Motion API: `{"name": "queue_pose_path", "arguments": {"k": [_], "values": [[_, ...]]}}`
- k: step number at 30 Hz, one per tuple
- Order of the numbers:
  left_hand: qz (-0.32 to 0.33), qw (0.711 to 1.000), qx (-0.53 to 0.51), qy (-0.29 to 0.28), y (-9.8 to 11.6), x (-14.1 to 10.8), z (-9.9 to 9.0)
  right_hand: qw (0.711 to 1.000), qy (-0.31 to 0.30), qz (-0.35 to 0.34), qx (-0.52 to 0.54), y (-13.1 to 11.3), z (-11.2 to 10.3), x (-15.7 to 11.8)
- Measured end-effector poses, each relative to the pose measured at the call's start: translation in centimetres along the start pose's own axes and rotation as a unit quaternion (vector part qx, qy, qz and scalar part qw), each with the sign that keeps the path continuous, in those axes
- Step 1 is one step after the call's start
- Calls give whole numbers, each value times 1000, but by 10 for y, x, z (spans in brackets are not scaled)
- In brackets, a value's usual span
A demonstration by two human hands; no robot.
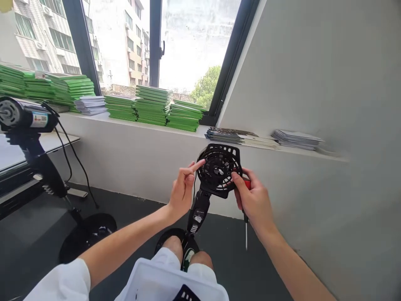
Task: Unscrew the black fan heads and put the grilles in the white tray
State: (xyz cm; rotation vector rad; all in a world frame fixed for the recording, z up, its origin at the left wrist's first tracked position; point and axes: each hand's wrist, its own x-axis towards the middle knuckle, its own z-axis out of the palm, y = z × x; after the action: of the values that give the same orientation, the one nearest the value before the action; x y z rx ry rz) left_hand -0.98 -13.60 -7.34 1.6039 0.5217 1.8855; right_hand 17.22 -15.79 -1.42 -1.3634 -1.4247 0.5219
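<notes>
A pedestal fan stand [199,213] rises in front of my knees, topped by a black round slotted plastic cover [216,170]. At the cover's left edge, my left hand [182,188] stretches out its index finger to the slots, other fingers curled and nothing held. My right hand [253,196] is closed around a screwdriver [246,234] with a red and black handle, its shaft hanging down. The right thumb presses on the cover's right side. Most of the screwdriver's handle is hidden by the fingers.
A white plastic bin [147,278] on my lap contains a black slotted part [186,294]. Another fan stand with an exposed motor [28,115] stands at left beside a table. Green stacks of booklets [152,106] and grey paper stacks [296,139] line the window ledge.
</notes>
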Motion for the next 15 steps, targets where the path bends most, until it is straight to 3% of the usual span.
{"name": "queue_pose_path", "arguments": {"k": [2,5,11,15], "values": [[13,1000,11,-26,-12,-7,1,1000,-5,3,-6,12,1,6],[32,999,8,-5,-25,-8,6,999,2,-1,-38,16,3,7],[-14,999,46,26,-38,18,12,996,33,-20,-86,2,1,21],[-41,998,54,19,-39,28,10,988,-13,-4,-156,0,-10,34]]}}
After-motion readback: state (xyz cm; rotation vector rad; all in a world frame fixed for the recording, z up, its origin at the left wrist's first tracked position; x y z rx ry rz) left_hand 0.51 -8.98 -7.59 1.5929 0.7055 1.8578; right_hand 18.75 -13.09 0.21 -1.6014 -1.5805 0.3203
